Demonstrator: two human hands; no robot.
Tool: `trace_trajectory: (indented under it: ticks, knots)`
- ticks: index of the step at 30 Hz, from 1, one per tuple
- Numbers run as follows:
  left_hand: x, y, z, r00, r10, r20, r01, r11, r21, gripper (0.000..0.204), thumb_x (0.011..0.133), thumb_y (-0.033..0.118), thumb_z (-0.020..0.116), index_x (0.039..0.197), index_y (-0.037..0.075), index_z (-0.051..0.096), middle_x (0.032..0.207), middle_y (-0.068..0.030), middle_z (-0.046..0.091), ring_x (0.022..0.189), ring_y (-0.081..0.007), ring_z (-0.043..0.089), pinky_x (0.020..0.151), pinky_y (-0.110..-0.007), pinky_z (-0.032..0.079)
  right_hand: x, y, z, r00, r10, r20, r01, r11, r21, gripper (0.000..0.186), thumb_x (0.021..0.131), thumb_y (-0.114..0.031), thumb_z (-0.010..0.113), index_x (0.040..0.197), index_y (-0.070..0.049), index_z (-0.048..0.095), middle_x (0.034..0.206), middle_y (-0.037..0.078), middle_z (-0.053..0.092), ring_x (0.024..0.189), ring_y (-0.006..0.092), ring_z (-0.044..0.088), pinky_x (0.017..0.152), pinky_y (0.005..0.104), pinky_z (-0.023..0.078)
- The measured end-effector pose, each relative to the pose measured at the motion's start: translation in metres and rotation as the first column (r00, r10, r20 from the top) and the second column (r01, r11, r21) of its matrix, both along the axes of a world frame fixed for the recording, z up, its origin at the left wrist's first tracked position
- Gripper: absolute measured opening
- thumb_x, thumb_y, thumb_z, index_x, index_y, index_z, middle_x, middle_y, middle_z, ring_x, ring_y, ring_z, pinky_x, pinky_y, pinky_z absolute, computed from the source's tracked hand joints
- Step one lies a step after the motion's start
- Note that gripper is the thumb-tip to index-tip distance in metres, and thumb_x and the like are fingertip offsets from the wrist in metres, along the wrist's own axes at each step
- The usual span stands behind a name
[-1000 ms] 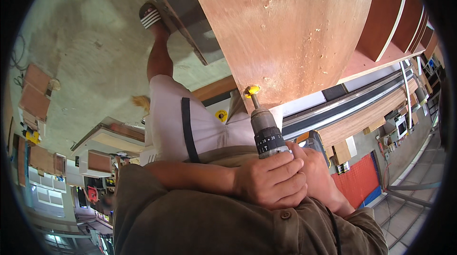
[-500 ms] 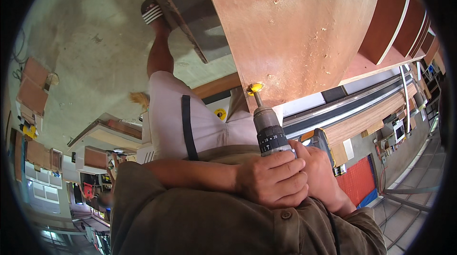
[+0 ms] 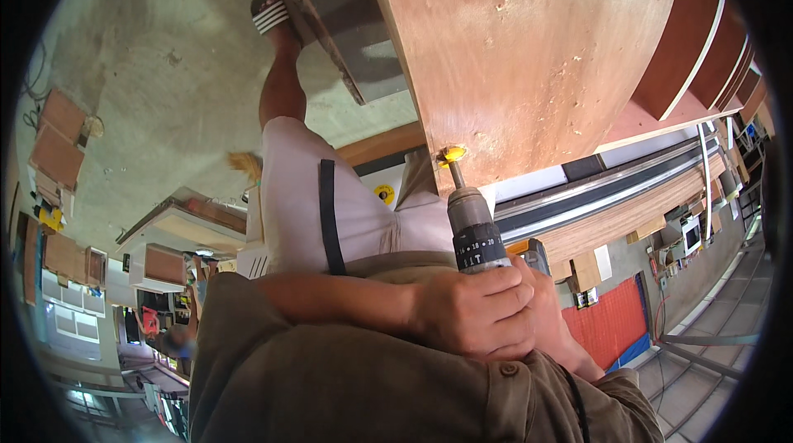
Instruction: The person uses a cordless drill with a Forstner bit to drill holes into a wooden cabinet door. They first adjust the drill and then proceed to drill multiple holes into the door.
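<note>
My left hand (image 3: 479,311) is closed over the body of a power drill (image 3: 475,236), behind its numbered collar. Behind it, my right hand (image 3: 543,307) wraps round the drill too, its fingers largely hidden by the left. From the chuck a yellow-headed boring bit (image 3: 452,155) points forward to the near left corner of a reddish-brown wooden panel (image 3: 529,54). The bit's head sits at a round recess close to the panel's edge. Whether it is cutting or only touching, I cannot tell. Pale wood shavings lie scattered over the panel.
Upright dark red boards (image 3: 677,54) stand at the right beyond the panel. Stacked long strips (image 3: 611,187) run below its right side. A dark board (image 3: 343,21) lies left of the panel, near my sandalled foot. Another person (image 3: 178,335) appears at the far left.
The drill has rolled slightly in my hands, so its collar shows different markings and its far end shows less. The whole view has shifted a little.
</note>
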State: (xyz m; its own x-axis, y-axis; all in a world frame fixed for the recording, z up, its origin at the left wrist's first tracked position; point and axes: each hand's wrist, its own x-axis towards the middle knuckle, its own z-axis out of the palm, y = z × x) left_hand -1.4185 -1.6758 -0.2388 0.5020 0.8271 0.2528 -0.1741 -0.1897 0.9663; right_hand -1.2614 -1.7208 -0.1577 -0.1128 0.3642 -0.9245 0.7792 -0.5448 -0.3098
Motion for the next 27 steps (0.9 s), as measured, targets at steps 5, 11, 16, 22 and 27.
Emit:
trace_trajectory:
  ticks: [5,11,16,22,27]
  knots:
    - [-0.001,0.003,-0.001,1.0,-0.009,0.012,0.009,1.0,0.009,0.012,0.082,0.021,0.065,0.079,0.009,0.064,0.084,-0.0035,0.061,0.083,-0.0203,0.065,0.075,-0.032,0.051,-0.005,0.007,0.001,0.999,-0.033,-0.005,0.033,0.999,0.001,0.043,0.081,-0.016,0.063,0.119,0.002,0.054,0.079,0.02,0.064,0.075,0.0401,0.066,0.066,0.0473,0.051]
    - [-0.005,0.0,0.002,1.0,-0.001,0.015,0.001,1.0,-0.015,0.012,0.078,0.02,0.066,0.079,0.009,0.064,0.084,-0.0043,0.061,0.083,-0.0212,0.064,0.074,-0.032,0.051,-0.002,0.026,0.002,0.999,0.042,-0.024,-0.044,0.995,-0.088,0.04,0.08,-0.019,0.064,0.113,0.001,0.055,0.08,0.02,0.065,0.074,0.0403,0.065,0.065,0.0479,0.051]
    - [-0.002,0.001,0.004,1.0,-0.009,0.008,0.009,0.999,-0.037,0.012,0.076,0.019,0.067,0.08,0.008,0.064,0.083,-0.0044,0.061,0.082,-0.0219,0.064,0.073,-0.032,0.051,0.001,0.035,-0.001,0.997,0.049,-0.067,-0.054,0.995,-0.081,0.041,0.079,-0.02,0.065,0.113,0.001,0.056,0.078,0.021,0.064,0.075,0.0403,0.066,0.065,0.0483,0.051]
    - [-0.002,-0.004,0.009,0.999,0.038,0.013,-0.037,0.997,-0.072,0.012,0.075,0.019,0.067,0.081,0.008,0.064,0.086,-0.0054,0.062,0.082,-0.0222,0.064,0.072,-0.033,0.052,0.001,0.033,0.003,1.0,0.004,-0.02,-0.008,0.982,-0.191,0.044,0.079,-0.018,0.064,0.117,0.003,0.056,0.077,0.021,0.065,0.074,0.0398,0.066,0.065,0.0478,0.051]
    - [-0.006,-0.001,0.002,0.997,0.044,0.069,-0.041,0.998,-0.056,0.013,0.074,0.018,0.067,0.082,0.008,0.065,0.088,-0.0067,0.064,0.083,-0.023,0.064,0.072,-0.034,0.052,-0.003,0.031,0.0,1.0,0.018,-0.02,-0.02,0.994,-0.109,0.044,0.079,-0.017,0.063,0.118,0.004,0.055,0.074,0.021,0.064,0.07,0.0394,0.065,0.063,0.0473,0.051]
